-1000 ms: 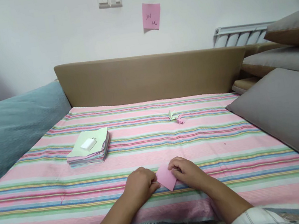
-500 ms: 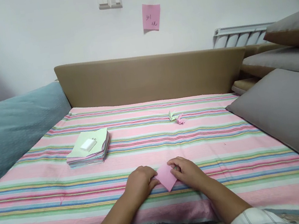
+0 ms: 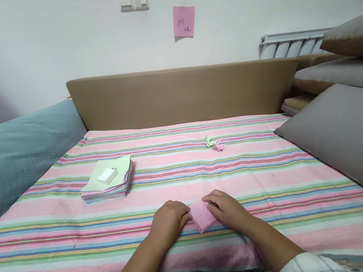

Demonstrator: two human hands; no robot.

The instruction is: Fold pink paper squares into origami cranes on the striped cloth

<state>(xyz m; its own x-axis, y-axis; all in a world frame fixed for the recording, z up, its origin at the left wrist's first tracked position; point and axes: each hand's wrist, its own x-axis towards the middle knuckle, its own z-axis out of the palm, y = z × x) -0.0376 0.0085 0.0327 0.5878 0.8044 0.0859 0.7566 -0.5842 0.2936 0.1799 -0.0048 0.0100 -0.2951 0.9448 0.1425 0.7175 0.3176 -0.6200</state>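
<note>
A small folded sheet of pink paper [image 3: 202, 216] lies low over the striped cloth between my two hands, with its layers showing a little apart at the near corner. My left hand [image 3: 171, 216] pinches its left corner between thumb and fingers. From the other side, my right hand [image 3: 225, 208] grips the upper right edge, thumb on the near face and fingers curled at the back. Farther off on the cloth sit two small folded paper birds, a pale green one [image 3: 209, 141] and a pink one [image 3: 219, 146], side by side.
To the left, a stack of coloured paper [image 3: 108, 194] carries a white charger plug [image 3: 107, 175]. Grey cushions [image 3: 350, 137] pile up along the right, a blue-covered armrest [image 3: 25, 151] bounds the left, and a brown backrest [image 3: 178, 95] stands behind the striped cloth [image 3: 182, 184].
The pink paper has turned slightly between my hands, and its near corner has shifted left and now shows separate layers. Both hands keep their hold almost in place.
</note>
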